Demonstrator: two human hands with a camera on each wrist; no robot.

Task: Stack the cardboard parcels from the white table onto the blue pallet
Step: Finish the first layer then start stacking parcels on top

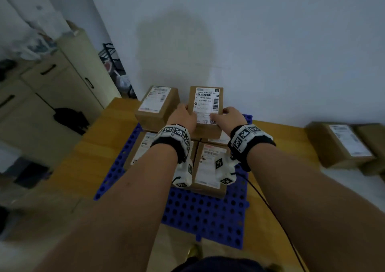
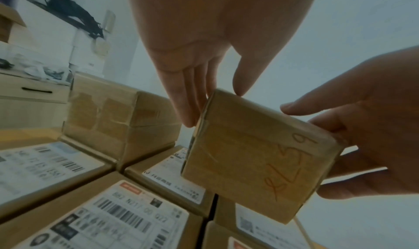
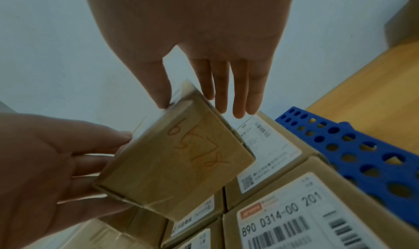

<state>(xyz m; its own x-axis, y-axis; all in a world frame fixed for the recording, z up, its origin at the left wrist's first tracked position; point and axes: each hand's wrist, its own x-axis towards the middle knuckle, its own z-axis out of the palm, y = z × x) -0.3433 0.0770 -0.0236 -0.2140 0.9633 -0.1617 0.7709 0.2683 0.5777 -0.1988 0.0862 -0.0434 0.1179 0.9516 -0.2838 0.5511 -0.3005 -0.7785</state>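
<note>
A cardboard parcel (image 1: 206,103) with a white shipping label hangs slightly tilted over the far right of the blue pallet (image 1: 208,213). My left hand (image 1: 183,117) grips its left side, thumb on top. My right hand (image 1: 227,115) grips its right side the same way. The left wrist view shows the parcel (image 2: 256,156), with orange handwriting on its near face, clear of the labelled parcels (image 2: 113,217) below. Another second-layer parcel (image 1: 157,107) stands just to its left. The right wrist view shows the held parcel (image 3: 176,165) and the pallet's edge (image 3: 353,140).
Several labelled parcels (image 1: 208,167) form the bottom layer on the pallet, which lies on a wooden surface (image 1: 87,146). More parcels (image 1: 341,144) wait on the white table (image 1: 358,190) at the right. Cabinets (image 1: 62,84) stand at the left, a wall close behind.
</note>
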